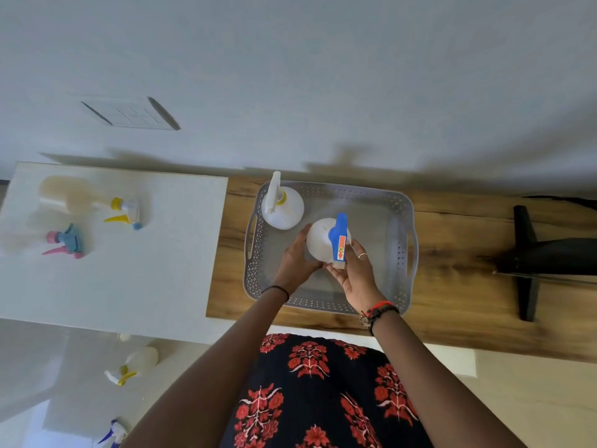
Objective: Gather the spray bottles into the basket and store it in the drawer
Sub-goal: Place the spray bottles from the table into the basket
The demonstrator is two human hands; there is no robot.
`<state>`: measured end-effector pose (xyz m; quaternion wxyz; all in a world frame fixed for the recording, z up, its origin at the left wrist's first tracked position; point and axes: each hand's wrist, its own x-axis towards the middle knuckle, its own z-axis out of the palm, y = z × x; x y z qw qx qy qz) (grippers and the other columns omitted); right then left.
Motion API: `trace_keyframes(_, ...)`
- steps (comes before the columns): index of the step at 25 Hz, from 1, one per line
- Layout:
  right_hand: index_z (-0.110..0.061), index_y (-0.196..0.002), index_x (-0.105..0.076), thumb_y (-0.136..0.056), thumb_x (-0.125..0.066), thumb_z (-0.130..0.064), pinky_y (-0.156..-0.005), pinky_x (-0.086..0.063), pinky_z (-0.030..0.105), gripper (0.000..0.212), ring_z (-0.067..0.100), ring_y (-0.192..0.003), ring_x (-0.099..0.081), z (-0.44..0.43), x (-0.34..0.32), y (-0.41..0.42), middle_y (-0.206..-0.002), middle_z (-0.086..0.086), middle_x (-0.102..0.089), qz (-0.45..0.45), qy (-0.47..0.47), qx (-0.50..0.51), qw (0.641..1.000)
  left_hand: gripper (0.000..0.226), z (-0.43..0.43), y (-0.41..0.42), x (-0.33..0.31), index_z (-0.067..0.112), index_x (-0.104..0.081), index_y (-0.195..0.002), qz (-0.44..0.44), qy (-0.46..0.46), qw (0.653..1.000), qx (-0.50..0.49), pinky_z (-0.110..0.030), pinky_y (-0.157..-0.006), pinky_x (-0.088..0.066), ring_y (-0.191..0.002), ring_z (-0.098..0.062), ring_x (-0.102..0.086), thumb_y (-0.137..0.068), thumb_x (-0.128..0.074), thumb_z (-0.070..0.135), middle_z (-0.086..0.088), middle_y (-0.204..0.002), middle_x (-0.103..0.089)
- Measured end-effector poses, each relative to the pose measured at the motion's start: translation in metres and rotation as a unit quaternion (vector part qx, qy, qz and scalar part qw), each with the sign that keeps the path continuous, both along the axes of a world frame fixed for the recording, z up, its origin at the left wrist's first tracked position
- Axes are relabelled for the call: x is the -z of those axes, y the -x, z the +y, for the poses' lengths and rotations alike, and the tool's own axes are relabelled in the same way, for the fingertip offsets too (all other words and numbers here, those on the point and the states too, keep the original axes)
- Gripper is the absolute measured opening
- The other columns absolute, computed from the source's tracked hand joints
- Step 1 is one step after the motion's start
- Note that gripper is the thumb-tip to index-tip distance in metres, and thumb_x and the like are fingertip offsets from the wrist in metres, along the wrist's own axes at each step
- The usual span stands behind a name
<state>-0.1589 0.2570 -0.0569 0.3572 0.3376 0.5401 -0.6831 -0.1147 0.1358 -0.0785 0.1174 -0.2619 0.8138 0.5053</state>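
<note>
A grey perforated basket [399, 253] sits on a wooden shelf. Inside it, at the back left, a white spray bottle with a yellow collar [284, 210] stands upright. Over the basket's middle I hold a white bottle with a blue spray head [323, 237]. My left hand [295, 261] grips its left side and my right hand [353, 274] cups it under the nozzle. On the white surface to the left lie a bottle with a yellow trigger [93, 202] and one with a pink and blue head [61, 242]. Two more bottles, one yellow-triggered [135, 363] and one blue-headed [113, 433], lie lower down.
The wooden shelf [458, 286] runs right along the wall and carries a black stand [529, 257]. The white surface [129, 270] adjoins the shelf's left end. A switch plate [129, 114] is on the wall. My patterned garment fills the bottom centre.
</note>
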Motion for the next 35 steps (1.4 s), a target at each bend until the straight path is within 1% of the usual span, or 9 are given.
trace_keyframes(3, -0.02, -0.144, -0.038, -0.097, -0.052, -0.023, -0.092, -0.054, 0.037, 0.049, 0.017, -0.098, -0.064, -0.003, 0.002, 0.003, -0.112, 0.004, -0.062, 0.0, 0.014, 0.015, 1.0, 0.088, 0.001, 0.002, -0.001, 0.006, -0.027, -0.147, -0.02, -0.023, 0.999, -0.016, -0.039, -0.111, -0.038, -0.133, -0.027, -0.045, -0.075, -0.078, 0.014, -0.014, -0.144, -0.047)
trace_keyframes(6, -0.015, -0.143, -0.037, -0.097, -0.052, -0.02, -0.075, -0.058, 0.029, 0.049, 0.028, -0.117, -0.06, -0.006, 0.001, 0.004, -0.128, 0.015, -0.055, -0.023, 0.024, 0.053, 0.998, 0.086, 0.017, 0.002, -0.006, 0.004, -0.018, -0.149, -0.06, -0.097, 0.986, -0.123, -0.042, -0.11, -0.04, -0.134, -0.029, -0.043, -0.081, -0.072, 0.01, -0.019, -0.146, -0.041)
trace_keyframes(10, -0.007, -0.136, -0.044, -0.097, -0.052, -0.022, -0.076, -0.055, 0.029, 0.043, 0.027, -0.107, -0.061, -0.01, 0.003, 0.002, -0.13, 0.02, -0.058, -0.038, 0.011, 0.066, 0.997, 0.054, 0.041, 0.0, -0.014, 0.005, -0.033, -0.142, -0.146, -0.256, 0.891, -0.346, -0.031, -0.089, -0.046, -0.114, -0.027, -0.058, -0.092, -0.051, 0.005, -0.019, -0.126, -0.059)
trace_keyframes(13, -0.007, -0.135, -0.046, -0.097, -0.051, -0.021, -0.069, -0.054, 0.024, 0.041, 0.02, -0.089, -0.064, -0.012, 0.004, 0.002, -0.105, 0.011, -0.064, -0.03, 0.003, 0.069, 0.997, 0.037, 0.046, 0.004, -0.02, 0.0, -0.053, -0.128, -0.105, -0.358, 0.849, -0.374, -0.035, -0.092, -0.049, -0.101, -0.026, -0.06, -0.094, -0.041, 0.0, -0.029, -0.123, -0.061)
trace_keyframes(18, -0.009, -0.136, -0.045, -0.097, -0.05, -0.013, -0.075, -0.055, 0.022, 0.039, 0.017, -0.088, -0.065, -0.019, 0.005, 0.016, -0.097, 0.006, -0.062, -0.015, 0.014, 0.081, 0.996, 0.042, 0.036, 0.017, -0.023, -0.001, -0.042, -0.139, -0.061, -0.394, 0.827, -0.397, -0.028, -0.091, -0.05, -0.113, -0.025, -0.06, -0.097, -0.034, -0.001, -0.026, -0.129, -0.059)
trace_keyframes(22, -0.007, -0.133, -0.046, -0.096, -0.049, -0.006, -0.083, -0.053, 0.026, 0.037, 0.024, -0.106, -0.062, -0.027, 0.005, 0.026, -0.12, 0.017, -0.059, -0.013, 0.014, 0.083, 0.996, 0.046, 0.027, 0.027, -0.021, -0.002, -0.035, -0.143, -0.052, -0.405, 0.815, -0.41, -0.019, -0.076, -0.052, -0.1, -0.019, -0.063, -0.097, -0.031, -0.005, -0.026, -0.134, -0.054)
trace_keyframes(24, -0.005, -0.125, -0.049, -0.096, -0.049, -0.004, -0.081, -0.054, 0.025, 0.029, 0.024, -0.101, -0.062, -0.031, 0.005, 0.03, -0.117, 0.018, -0.058, -0.015, 0.011, 0.096, 0.995, 0.047, 0.024, 0.032, -0.021, -0.003, -0.034, -0.143, -0.046, -0.414, 0.808, -0.416, -0.019, -0.072, -0.052, -0.08, -0.009, -0.065, -0.097, -0.031, -0.007, -0.028, -0.136, -0.053)
trace_keyframes(30, 0.002, -0.131, -0.049, -0.095, -0.05, -0.002, -0.078, -0.054, 0.023, 0.036, 0.02, -0.091, -0.064, -0.035, 0.007, 0.034, -0.121, 0.02, -0.057, -0.016, 0.005, 0.102, 0.995, 0.047, 0.018, 0.04, -0.022, -0.002, -0.039, -0.139, -0.048, -0.409, 0.815, -0.408, -0.017, -0.07, -0.052, -0.077, -0.006, -0.069, -0.094, -0.03, -0.009, -0.019, -0.117, -0.063)
trace_keyframes(35, -0.002, -0.116, -0.053, -0.093, -0.044, 0.003, -0.071, -0.052, 0.025, 0.024, 0.017, -0.07, -0.055, -0.034, 0.001, 0.019, -0.085, 0.011, -0.053, -0.049, -0.04, 0.094, 0.994, 0.044, 0.017, 0.026, -0.022, 0.004, -0.041, -0.139, -0.096, -0.33, 0.855, -0.388, -0.033, -0.1, -0.045, -0.106, -0.018, -0.053, -0.095, -0.04, 0.002, -0.012, -0.114, -0.056)
